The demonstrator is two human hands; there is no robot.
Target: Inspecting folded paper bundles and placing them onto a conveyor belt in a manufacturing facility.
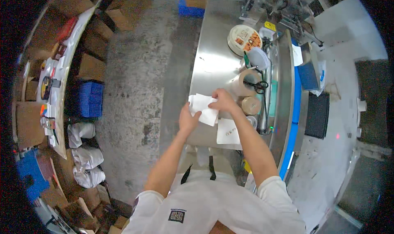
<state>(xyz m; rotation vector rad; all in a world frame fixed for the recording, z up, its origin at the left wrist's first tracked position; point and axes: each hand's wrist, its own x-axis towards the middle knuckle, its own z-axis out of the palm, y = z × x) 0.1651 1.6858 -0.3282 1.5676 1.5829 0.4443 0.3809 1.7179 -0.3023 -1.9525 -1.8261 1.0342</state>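
Note:
Small white sheets (203, 105), apparently paper and overlapping at slightly different angles, are held between my two hands over the near end of the metal table. My left hand (189, 118) grips their left edge, with its thumb lying on top. On the upper right, my right hand (223, 101) pinches the same sheets between thumb and fingers. Just to the right and nearer to me lies a white square piece (227, 131) with small dark marks on it. A roll of brown tape (250, 105) stands right of my right hand.
Beyond the tape, a wide clear roll (246, 82) has black scissors (259, 86) in it. Farther back sits a round tin (244, 40). A blue-edged conveyor or machine (292, 123) borders the right side. Leftward across the floor are a blue crate (90, 99) and a cluttered shelf (61, 76).

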